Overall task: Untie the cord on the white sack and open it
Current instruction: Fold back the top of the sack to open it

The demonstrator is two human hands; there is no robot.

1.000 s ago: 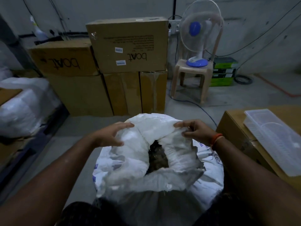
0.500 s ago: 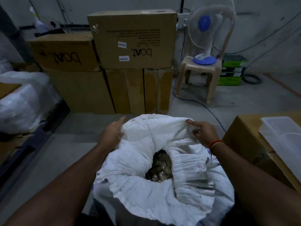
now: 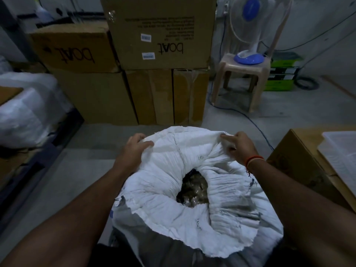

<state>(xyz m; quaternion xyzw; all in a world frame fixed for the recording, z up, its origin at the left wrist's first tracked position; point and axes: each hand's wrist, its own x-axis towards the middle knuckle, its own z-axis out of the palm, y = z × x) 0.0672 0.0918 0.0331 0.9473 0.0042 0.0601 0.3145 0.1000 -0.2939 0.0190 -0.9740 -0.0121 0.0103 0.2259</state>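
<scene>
The white sack (image 3: 163, 182) stands on the floor right in front of me, its mouth rolled outward into a thick collar. A dark hole in the middle shows brownish contents (image 3: 194, 189). My left hand (image 3: 133, 151) grips the far left part of the rolled rim. My right hand (image 3: 238, 147), with an orange band on the wrist, pinches the far right part of the rim. No cord is visible on the sack.
Stacked cardboard boxes (image 3: 159, 35) stand just beyond the sack. A plastic stool (image 3: 242, 81) carries a blue and white fan (image 3: 250, 26), with a cable running along the floor. A box (image 3: 300, 160) with a clear plastic lid (image 3: 342, 157) sits at right. White wrapped bundles (image 3: 25, 112) lie at left.
The sack's rim has been rolled further outward and down, so the mouth is rounder and the contents show more. Both hands have slid to the far edge of the rim.
</scene>
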